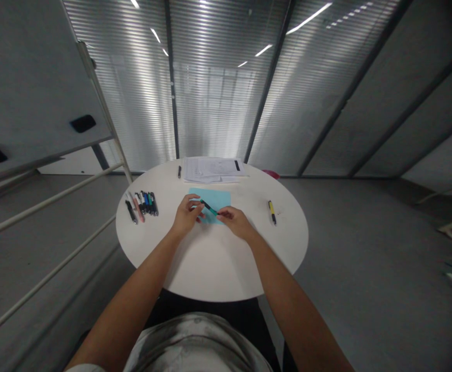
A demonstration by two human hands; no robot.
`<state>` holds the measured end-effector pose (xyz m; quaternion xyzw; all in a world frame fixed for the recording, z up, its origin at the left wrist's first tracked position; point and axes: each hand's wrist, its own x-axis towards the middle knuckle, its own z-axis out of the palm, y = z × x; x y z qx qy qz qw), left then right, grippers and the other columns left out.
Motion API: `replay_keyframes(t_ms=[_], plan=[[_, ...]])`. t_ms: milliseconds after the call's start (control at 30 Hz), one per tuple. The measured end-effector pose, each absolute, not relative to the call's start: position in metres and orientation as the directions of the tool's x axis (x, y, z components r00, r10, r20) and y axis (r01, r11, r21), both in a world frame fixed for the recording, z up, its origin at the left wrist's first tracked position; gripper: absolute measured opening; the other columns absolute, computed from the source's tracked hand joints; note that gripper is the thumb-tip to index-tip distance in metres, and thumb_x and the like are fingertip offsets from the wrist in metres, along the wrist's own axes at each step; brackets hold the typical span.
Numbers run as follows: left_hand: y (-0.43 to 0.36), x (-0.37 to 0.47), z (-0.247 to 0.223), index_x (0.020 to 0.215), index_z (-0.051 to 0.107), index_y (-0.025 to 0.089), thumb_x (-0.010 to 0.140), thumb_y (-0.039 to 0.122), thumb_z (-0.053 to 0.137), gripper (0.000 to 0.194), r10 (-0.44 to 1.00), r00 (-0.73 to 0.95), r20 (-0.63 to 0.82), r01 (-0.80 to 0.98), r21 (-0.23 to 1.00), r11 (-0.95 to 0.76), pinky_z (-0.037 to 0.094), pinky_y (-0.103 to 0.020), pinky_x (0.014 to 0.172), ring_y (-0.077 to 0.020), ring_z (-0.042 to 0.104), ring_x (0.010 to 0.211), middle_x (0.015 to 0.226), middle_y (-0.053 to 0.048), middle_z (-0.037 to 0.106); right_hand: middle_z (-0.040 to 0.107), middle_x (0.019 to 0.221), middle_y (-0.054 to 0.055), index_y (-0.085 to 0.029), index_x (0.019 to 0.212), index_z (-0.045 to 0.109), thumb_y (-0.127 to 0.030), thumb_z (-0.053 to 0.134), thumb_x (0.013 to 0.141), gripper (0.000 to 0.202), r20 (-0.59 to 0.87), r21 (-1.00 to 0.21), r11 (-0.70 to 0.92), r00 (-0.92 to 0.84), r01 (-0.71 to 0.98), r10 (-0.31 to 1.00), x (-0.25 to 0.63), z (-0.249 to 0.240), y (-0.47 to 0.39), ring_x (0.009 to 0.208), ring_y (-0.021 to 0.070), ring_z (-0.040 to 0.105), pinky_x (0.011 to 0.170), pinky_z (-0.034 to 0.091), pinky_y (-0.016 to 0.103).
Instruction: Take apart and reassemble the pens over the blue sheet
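Observation:
A green and black pen (209,207) is held slantwise between my two hands, over a light blue sheet of paper (218,195) on the round white table (210,263). My left hand (188,213) is closed on the pen's upper left end, thumb and fingers pinching it. At the lower right end, my right hand (236,221) pinches the pen between thumb and fingers. Parts of the blue sheet are hidden beneath my hands.
Several pens (144,203) lie side by side at the table's left. A yellow and black pen (272,212) lies on the right. Printed papers (210,169) rest at the far edge, with a dark pen (179,172) beside them. A whiteboard stand (109,124) rises at the left.

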<state>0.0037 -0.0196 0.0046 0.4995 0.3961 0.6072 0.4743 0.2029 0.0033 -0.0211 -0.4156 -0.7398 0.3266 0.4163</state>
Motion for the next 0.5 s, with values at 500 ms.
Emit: replay_keyframes(t_ms=[500], plan=[[-0.012, -0.006, -0.001, 0.096, 0.051, 0.021, 0.077, 0.034, 0.058, 0.024, 0.932, -0.234, 0.277, -0.065, 0.952, -0.3, 0.032, -0.018, 0.041, -0.006, 0.044, 0.04, 0.065, 0.004, 0.056, 0.063, 0.08, 0.003, -0.018, 0.088, 0.062, -0.04, 0.06, 0.076, 0.025, 0.38, -0.841, 0.39, -0.103, 0.376, 0.919, 0.207, -0.024, 0.013, 0.072, 0.0151, 0.056, 0.069, 0.045, 0.028]])
